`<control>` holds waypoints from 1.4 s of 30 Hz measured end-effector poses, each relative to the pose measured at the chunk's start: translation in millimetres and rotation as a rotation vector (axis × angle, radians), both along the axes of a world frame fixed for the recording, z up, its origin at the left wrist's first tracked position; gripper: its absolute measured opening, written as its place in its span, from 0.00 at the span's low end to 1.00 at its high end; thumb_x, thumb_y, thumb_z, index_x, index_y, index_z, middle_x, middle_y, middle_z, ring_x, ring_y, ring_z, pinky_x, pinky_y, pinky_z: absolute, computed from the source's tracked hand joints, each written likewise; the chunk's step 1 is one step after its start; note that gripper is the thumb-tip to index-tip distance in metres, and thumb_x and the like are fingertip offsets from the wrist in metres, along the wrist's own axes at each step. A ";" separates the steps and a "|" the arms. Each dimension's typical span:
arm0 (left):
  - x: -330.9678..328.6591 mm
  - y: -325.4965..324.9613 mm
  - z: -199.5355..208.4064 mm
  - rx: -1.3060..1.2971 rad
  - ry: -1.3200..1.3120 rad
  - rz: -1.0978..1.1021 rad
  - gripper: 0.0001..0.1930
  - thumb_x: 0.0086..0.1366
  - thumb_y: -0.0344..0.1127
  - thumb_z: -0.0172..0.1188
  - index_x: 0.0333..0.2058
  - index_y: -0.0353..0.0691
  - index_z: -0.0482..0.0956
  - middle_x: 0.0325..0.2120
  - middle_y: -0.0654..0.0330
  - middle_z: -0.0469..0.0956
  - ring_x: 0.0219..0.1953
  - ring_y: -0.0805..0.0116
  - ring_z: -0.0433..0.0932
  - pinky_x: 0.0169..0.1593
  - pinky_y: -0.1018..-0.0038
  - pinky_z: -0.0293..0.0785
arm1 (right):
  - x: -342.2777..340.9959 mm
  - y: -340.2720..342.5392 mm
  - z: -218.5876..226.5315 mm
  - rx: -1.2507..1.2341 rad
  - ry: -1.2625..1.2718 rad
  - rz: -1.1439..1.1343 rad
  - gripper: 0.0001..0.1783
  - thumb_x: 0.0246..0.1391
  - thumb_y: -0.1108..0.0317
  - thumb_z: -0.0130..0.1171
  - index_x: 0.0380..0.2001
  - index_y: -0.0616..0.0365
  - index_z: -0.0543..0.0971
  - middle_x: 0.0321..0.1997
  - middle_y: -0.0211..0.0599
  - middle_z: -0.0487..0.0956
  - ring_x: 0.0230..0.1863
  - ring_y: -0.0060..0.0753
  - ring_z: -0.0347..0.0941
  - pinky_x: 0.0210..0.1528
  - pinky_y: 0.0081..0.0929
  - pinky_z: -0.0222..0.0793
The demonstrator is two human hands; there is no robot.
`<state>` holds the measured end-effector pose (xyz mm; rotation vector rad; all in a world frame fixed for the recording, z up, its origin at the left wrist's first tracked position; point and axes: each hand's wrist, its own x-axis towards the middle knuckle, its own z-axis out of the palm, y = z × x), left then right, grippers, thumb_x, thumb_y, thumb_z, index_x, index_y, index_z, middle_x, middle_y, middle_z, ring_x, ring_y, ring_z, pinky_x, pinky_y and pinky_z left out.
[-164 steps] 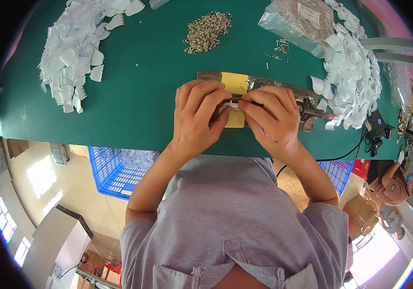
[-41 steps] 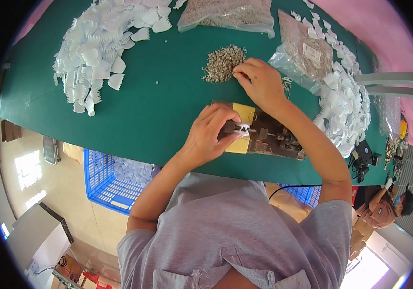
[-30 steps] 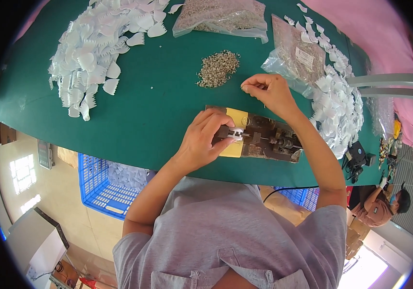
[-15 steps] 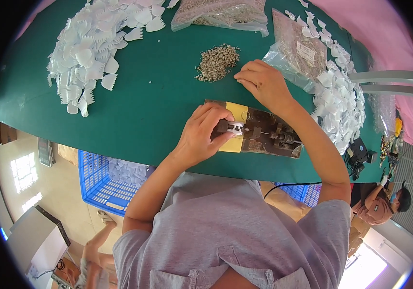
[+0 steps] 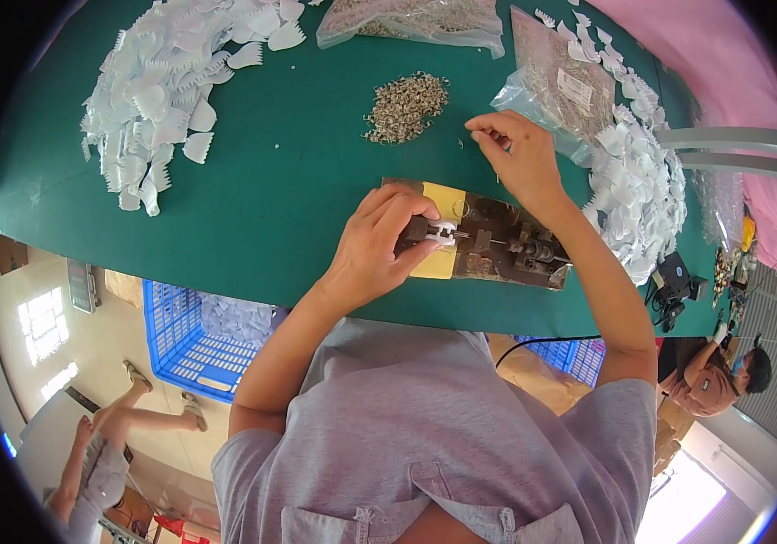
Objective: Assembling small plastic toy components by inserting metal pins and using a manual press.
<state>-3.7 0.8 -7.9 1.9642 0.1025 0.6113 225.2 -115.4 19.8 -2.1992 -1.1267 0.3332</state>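
My left hand [image 5: 372,238] pinches a small white plastic piece [image 5: 445,233] between thumb and fingers. It keeps the piece at the left part of a dark metal jig [image 5: 488,243], beside the jig's yellow plate [image 5: 444,201]. A thin rod runs along the jig toward the piece. Above the jig, over the green tabletop, my right hand [image 5: 524,161] is closed with thumb and fingertips together; anything between them is too small to make out. Left of that hand lies a heap of tiny metal clips or springs [image 5: 406,107].
White comb-edged plastic pieces are heaped on the left [image 5: 157,100] and right [image 5: 638,181]. Clear bags of small metal parts [image 5: 415,23] lie at the back. A grey metal bar [image 5: 733,140] juts in from the right. Blue crate [image 5: 193,340] below; two other people are nearby.
My right hand has drawn away from the metal heap, a little to the right. My left hand stays on the white piece at the jig. At lower left, another person has shifted.
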 end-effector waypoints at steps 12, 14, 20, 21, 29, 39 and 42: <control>0.4 -1.9 1.6 -0.013 0.008 0.005 0.19 0.53 0.26 0.74 0.42 0.41 0.77 0.40 0.58 0.80 0.46 0.54 0.79 0.47 0.62 0.76 | -5.1 0.7 -6.4 -0.056 -0.144 0.189 0.06 0.61 0.67 0.64 0.37 0.56 0.80 0.35 0.35 0.79 0.42 0.43 0.79 0.45 0.41 0.76; 0.8 -1.4 0.7 -0.018 0.011 0.004 0.19 0.53 0.26 0.74 0.42 0.41 0.77 0.40 0.58 0.80 0.46 0.54 0.79 0.48 0.62 0.76 | -5.0 0.8 -3.2 -0.029 -0.192 0.153 0.06 0.61 0.67 0.64 0.37 0.56 0.79 0.35 0.35 0.79 0.42 0.43 0.79 0.44 0.41 0.76; 1.0 -1.5 -1.6 -0.017 -0.016 0.021 0.19 0.52 0.26 0.75 0.42 0.41 0.77 0.40 0.58 0.80 0.46 0.54 0.79 0.48 0.62 0.77 | -9.8 -5.0 -2.1 -0.025 -0.228 0.135 0.05 0.61 0.67 0.64 0.37 0.54 0.82 0.35 0.32 0.81 0.39 0.40 0.80 0.41 0.35 0.76; 1.0 -0.9 -0.2 -0.004 -0.010 0.015 0.20 0.53 0.25 0.75 0.43 0.40 0.77 0.40 0.58 0.81 0.45 0.55 0.80 0.48 0.63 0.77 | -8.5 -5.3 0.4 -0.025 -0.100 0.073 0.04 0.60 0.67 0.65 0.37 0.53 0.84 0.35 0.31 0.82 0.37 0.39 0.80 0.40 0.34 0.76; -0.5 -1.2 1.1 0.019 -0.004 0.013 0.20 0.53 0.25 0.76 0.43 0.39 0.77 0.40 0.59 0.83 0.44 0.57 0.80 0.47 0.65 0.78 | -7.3 -6.5 -9.7 0.035 -0.102 0.032 0.05 0.57 0.68 0.68 0.37 0.54 0.87 0.36 0.33 0.83 0.32 0.34 0.80 0.38 0.31 0.76; 1.8 -1.0 -1.2 -0.025 -0.015 0.027 0.21 0.50 0.25 0.76 0.42 0.40 0.78 0.39 0.59 0.80 0.42 0.56 0.79 0.43 0.64 0.76 | -67.1 -26.8 66.1 -0.021 0.390 0.134 0.07 0.62 0.70 0.65 0.37 0.64 0.82 0.35 0.32 0.81 0.35 0.25 0.74 0.41 0.27 0.71; 2.8 -2.4 1.5 -0.038 0.001 0.027 0.21 0.50 0.25 0.76 0.42 0.40 0.78 0.39 0.59 0.80 0.42 0.56 0.79 0.42 0.65 0.77 | -77.5 -34.4 69.0 -0.078 0.441 0.151 0.06 0.63 0.71 0.64 0.37 0.64 0.82 0.36 0.32 0.80 0.35 0.25 0.74 0.39 0.27 0.70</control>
